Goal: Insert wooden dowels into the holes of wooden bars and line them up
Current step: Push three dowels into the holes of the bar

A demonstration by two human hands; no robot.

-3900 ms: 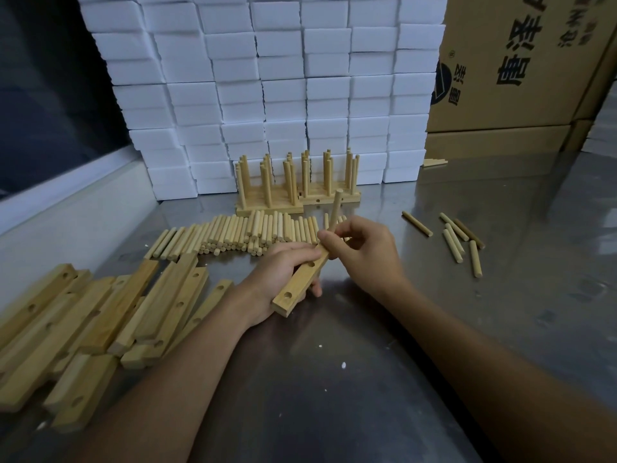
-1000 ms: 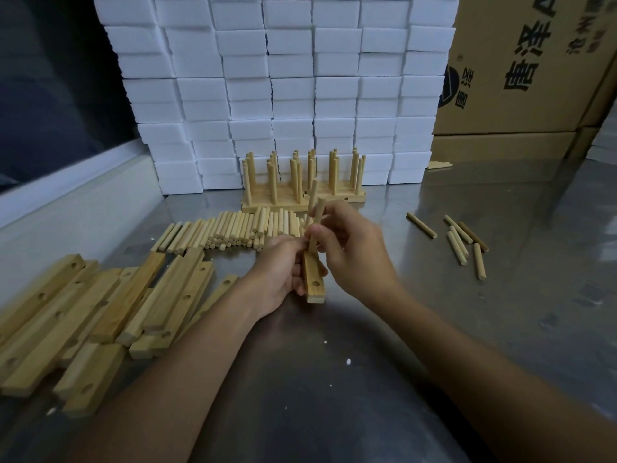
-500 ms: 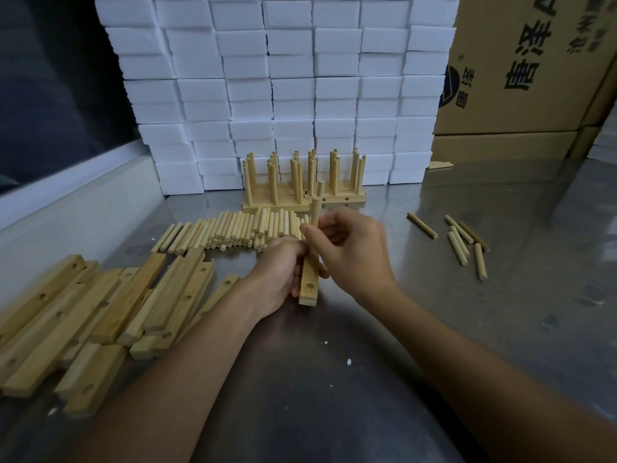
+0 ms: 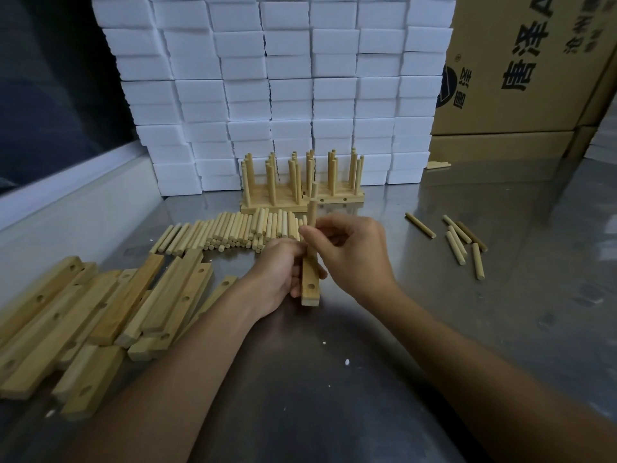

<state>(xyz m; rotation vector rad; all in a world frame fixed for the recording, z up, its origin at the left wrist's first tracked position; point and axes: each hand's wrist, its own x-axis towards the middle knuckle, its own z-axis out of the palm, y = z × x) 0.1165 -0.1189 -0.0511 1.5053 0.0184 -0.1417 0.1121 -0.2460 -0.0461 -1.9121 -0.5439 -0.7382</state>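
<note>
Wooden bar (image 4: 310, 285) gripped by left hand (image 4: 278, 272) at table centre, end hole up and clear; right hand (image 4: 350, 252) fingers pinch dowel (image 4: 312, 213) upright to seat it.

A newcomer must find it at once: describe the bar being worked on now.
On the steel table, look just before the row of loose dowels. The bar sits in the left hand; alone among nearby bars, it is held, with a dowel pinched by the right hand.

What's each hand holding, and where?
Left hand grips the wooden bar mid-length. Right hand pinches the upright dowel around its middle.
</note>
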